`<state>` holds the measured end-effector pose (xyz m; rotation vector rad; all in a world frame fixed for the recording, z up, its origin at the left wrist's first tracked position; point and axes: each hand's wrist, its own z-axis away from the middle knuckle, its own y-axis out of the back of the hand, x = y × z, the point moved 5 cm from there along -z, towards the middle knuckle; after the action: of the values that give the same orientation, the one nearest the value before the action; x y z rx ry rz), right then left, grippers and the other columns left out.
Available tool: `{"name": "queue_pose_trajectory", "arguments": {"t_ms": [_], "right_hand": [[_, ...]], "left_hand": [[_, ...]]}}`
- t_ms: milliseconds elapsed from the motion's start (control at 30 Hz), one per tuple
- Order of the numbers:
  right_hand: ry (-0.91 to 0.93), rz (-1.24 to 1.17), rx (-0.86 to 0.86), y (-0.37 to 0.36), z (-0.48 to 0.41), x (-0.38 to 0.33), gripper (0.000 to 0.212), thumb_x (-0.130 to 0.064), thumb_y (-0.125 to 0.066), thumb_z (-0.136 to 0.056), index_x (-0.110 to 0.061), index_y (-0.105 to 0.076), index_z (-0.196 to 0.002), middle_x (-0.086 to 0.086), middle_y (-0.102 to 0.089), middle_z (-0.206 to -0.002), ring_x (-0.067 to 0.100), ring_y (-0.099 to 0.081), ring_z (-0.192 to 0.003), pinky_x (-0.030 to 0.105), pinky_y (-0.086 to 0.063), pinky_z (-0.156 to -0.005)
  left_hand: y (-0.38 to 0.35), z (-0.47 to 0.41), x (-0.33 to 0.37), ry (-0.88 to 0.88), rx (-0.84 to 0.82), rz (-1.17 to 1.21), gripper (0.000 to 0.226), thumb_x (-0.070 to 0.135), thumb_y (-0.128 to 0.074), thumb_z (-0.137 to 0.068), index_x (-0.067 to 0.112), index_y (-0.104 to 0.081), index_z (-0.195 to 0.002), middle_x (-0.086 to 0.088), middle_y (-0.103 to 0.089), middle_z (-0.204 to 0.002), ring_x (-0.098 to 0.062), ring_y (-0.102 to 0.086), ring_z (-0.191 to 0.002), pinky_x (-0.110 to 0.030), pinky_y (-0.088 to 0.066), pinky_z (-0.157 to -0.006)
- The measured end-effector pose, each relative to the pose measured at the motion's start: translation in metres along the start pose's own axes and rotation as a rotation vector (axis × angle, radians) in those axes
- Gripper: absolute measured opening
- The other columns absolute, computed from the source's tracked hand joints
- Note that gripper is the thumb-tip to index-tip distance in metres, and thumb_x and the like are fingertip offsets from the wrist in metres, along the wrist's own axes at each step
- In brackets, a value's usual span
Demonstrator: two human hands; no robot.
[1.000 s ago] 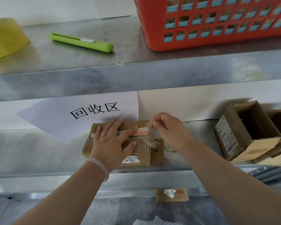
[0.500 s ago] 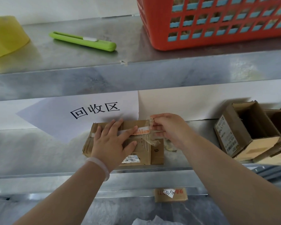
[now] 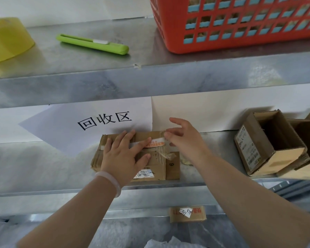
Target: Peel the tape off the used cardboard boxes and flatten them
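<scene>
A flattened cardboard box (image 3: 157, 165) lies on the middle shelf (image 3: 43, 167), its near edge close to the shelf's front lip and its far edge at the foot of a paper sign (image 3: 104, 120). The left hand (image 3: 122, 158) lies flat on the box, fingers straight and spread, pressing over a white-and-orange tape strip (image 3: 155, 142). The right hand (image 3: 184, 140) is at the box's far right corner, fingers loosely fanned where the tape ends; whether a fingertip pinches it I cannot tell. Bare shelf runs left of the box. On the right, a narrower gap separates it from open boxes (image 3: 268, 145) tipped on their sides. The upper shelf (image 3: 150, 83) overhangs, carrying a green cutter (image 3: 92, 44) and a red basket (image 3: 240, 24).
</scene>
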<state>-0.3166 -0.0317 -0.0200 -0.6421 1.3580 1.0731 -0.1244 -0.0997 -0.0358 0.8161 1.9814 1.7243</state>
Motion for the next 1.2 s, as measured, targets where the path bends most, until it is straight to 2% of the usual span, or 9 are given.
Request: {"name": "queue_pose_trajectory", "arguments": {"t_ms": [133,300,433,533,633,733,867,967,1200], "right_hand": [[0.021,0.034,0.079,0.003,-0.004,-0.005,0.014,-0.027,-0.070,-0.088,-0.031,-0.065,-0.100,-0.010,-0.071,-0.093,0.010,-0.068,-0.087,0.025,-0.052,-0.072],[0.008,0.149,0.067,0.003,-0.008,0.001,0.010,-0.021,-0.068,-0.089,-0.030,-0.065,-0.085,-0.008,-0.071,-0.086,0.011,-0.070,-0.081,0.036,-0.059,-0.081],[0.029,0.427,-0.006,0.001,-0.002,0.000,0.011,-0.031,-0.058,-0.096,-0.033,-0.068,-0.094,-0.012,-0.067,-0.094,0.007,-0.064,-0.091,0.024,-0.052,-0.077],[0.064,0.475,-0.035,0.002,0.005,0.000,0.015,-0.039,-0.058,-0.095,-0.032,-0.070,-0.102,-0.016,-0.065,-0.093,0.001,-0.060,-0.087,0.017,-0.047,-0.072],[0.160,0.558,-0.038,0.000,0.009,0.000,0.021,-0.040,-0.067,-0.089,-0.033,-0.072,-0.107,-0.017,-0.065,-0.095,0.000,-0.061,-0.082,0.020,-0.052,-0.073],[0.202,0.613,-0.002,-0.002,0.008,-0.001,0.015,-0.033,-0.060,-0.094,-0.030,-0.073,-0.100,-0.014,-0.067,-0.089,0.003,-0.061,-0.077,0.026,-0.055,-0.072],[0.225,0.604,-0.038,-0.006,0.006,-0.005,0.015,-0.029,-0.054,-0.098,-0.029,-0.064,-0.087,-0.011,-0.063,-0.088,0.002,-0.056,-0.076,0.021,-0.045,-0.066],[0.185,0.559,-0.058,-0.005,0.007,-0.005,0.014,-0.027,-0.050,-0.100,-0.027,-0.061,-0.091,-0.011,-0.061,-0.092,0.002,-0.054,-0.078,0.015,-0.039,-0.062],[0.066,0.401,-0.055,-0.002,-0.001,-0.005,0.017,-0.024,-0.051,-0.099,-0.028,-0.062,-0.086,-0.006,-0.067,-0.088,0.014,-0.065,-0.085,0.032,-0.056,-0.079]], "left_hand": [[0.000,0.000,0.000,0.004,-0.007,0.006,0.057,0.071,-0.017,-0.085,0.057,-0.038,-0.135,0.000,-0.036,-0.152,-0.025,-0.028,-0.142,-0.056,-0.021,-0.114],[0.001,0.000,0.000,0.006,-0.015,0.004,0.058,0.071,-0.016,-0.084,0.057,-0.037,-0.136,0.000,-0.035,-0.152,-0.025,-0.026,-0.143,-0.055,-0.020,-0.114],[0.001,-0.001,0.001,0.005,-0.018,0.003,0.058,0.071,-0.015,-0.084,0.057,-0.037,-0.136,0.000,-0.035,-0.153,-0.025,-0.026,-0.143,-0.055,-0.020,-0.114],[0.000,-0.001,0.000,-0.001,-0.011,-0.002,0.057,0.070,-0.018,-0.085,0.056,-0.039,-0.136,-0.001,-0.037,-0.152,-0.026,-0.029,-0.141,-0.056,-0.023,-0.112],[0.000,-0.002,0.000,-0.002,-0.003,-0.007,0.056,0.069,-0.020,-0.085,0.055,-0.041,-0.135,-0.002,-0.039,-0.150,-0.027,-0.032,-0.140,-0.057,-0.026,-0.111],[0.000,-0.002,0.001,0.002,-0.006,-0.007,0.056,0.069,-0.019,-0.085,0.056,-0.040,-0.135,-0.001,-0.038,-0.151,-0.027,-0.030,-0.141,-0.056,-0.024,-0.112],[0.000,-0.001,0.001,0.009,-0.018,-0.009,0.058,0.071,-0.016,-0.084,0.058,-0.037,-0.136,0.000,-0.034,-0.153,-0.025,-0.026,-0.143,-0.055,-0.021,-0.113],[0.000,-0.001,0.001,0.012,-0.018,-0.008,0.058,0.071,-0.016,-0.083,0.058,-0.036,-0.136,0.000,-0.034,-0.153,-0.025,-0.026,-0.143,-0.055,-0.021,-0.113],[0.000,-0.001,0.001,0.010,-0.030,-0.013,0.059,0.072,-0.015,-0.084,0.057,-0.035,-0.137,0.001,-0.033,-0.154,-0.025,-0.024,-0.143,-0.055,-0.020,-0.114]]}}
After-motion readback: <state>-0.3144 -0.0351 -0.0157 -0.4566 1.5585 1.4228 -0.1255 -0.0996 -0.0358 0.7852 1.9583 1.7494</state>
